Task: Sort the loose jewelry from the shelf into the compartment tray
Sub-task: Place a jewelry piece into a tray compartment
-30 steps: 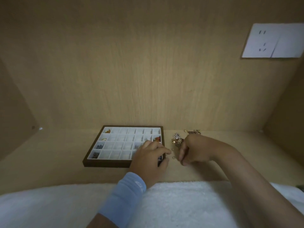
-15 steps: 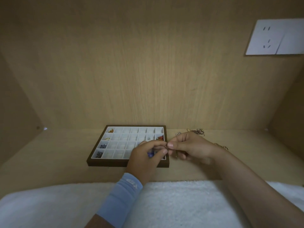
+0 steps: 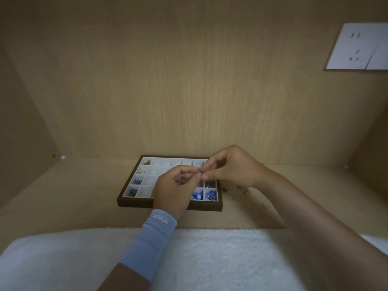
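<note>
Hands held together above compartment tray (image 3: 130, 203), tiny piece (image 3: 199, 173) pinched by left hand (image 3: 174, 186) and right hand (image 3: 232, 166) fingertips, kind too small to tell, loose jewelry (image 3: 230, 188) scattered on shelf (image 3: 63, 196) just right of tray, blue beads (image 3: 198, 195) laid in tray's near-right compartments

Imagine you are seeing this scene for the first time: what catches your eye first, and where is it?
First, the left hand and right hand meet fingertip to fingertip above the compartment tray, pinching a tiny piece between them, too small to identify. Next come the blue pieces in the tray's near right compartments, and the white socket plate high on the right of the wooden wall.
</note>
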Demonstrator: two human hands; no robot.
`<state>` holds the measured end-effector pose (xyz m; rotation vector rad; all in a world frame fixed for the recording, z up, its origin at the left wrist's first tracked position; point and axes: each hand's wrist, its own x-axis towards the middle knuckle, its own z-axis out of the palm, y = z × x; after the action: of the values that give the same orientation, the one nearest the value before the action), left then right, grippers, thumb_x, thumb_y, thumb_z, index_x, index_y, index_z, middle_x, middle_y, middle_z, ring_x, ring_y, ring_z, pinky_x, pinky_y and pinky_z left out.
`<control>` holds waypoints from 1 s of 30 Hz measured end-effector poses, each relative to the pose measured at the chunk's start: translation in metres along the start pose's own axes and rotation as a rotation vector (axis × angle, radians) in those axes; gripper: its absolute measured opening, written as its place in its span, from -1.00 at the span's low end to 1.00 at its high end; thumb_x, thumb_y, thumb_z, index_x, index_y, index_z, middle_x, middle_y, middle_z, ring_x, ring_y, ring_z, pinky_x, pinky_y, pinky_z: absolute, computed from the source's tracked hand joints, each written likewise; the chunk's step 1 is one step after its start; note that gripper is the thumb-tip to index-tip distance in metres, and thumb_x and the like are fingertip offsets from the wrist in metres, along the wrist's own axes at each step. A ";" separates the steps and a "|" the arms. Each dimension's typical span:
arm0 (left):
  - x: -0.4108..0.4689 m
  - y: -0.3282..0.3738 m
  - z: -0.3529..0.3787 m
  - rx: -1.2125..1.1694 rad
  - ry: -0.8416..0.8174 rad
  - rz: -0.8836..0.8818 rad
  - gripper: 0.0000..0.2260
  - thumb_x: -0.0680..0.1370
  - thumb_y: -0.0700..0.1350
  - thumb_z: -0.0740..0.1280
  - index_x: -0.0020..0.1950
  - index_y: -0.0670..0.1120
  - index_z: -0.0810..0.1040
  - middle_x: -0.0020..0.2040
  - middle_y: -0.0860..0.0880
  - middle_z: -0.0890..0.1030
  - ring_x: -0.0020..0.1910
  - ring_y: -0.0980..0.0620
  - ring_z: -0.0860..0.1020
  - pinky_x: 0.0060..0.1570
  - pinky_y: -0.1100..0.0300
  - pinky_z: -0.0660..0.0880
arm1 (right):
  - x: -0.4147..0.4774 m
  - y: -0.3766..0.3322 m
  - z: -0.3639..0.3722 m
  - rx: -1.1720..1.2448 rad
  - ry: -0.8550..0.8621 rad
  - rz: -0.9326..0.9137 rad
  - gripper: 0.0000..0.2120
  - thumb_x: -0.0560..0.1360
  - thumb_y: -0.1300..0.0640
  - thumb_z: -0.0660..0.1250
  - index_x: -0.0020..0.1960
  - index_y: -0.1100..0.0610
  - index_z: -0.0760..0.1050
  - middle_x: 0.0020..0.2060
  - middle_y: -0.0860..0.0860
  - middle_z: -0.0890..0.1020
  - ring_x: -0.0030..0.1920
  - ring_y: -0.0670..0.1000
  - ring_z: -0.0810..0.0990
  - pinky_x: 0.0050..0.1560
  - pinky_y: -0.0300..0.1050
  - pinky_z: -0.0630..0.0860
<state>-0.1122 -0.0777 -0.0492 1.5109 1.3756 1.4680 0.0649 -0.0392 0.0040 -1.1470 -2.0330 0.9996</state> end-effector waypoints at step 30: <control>0.025 -0.040 -0.042 0.798 -0.231 0.244 -0.78 0.55 0.02 0.28 0.17 0.12 0.59 0.19 0.16 0.53 0.21 0.11 0.37 0.26 0.18 0.30 | 0.061 -0.015 0.045 -0.904 -0.237 0.091 -0.77 0.53 -0.10 0.34 -0.05 -0.02 0.71 -0.18 -0.08 0.69 -0.15 -0.05 0.62 -0.08 -0.06 0.59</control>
<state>-0.1660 -0.0526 -0.0700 2.3169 1.7800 0.8386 -0.0039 -0.0052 -0.0002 -1.6126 -2.7513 0.2065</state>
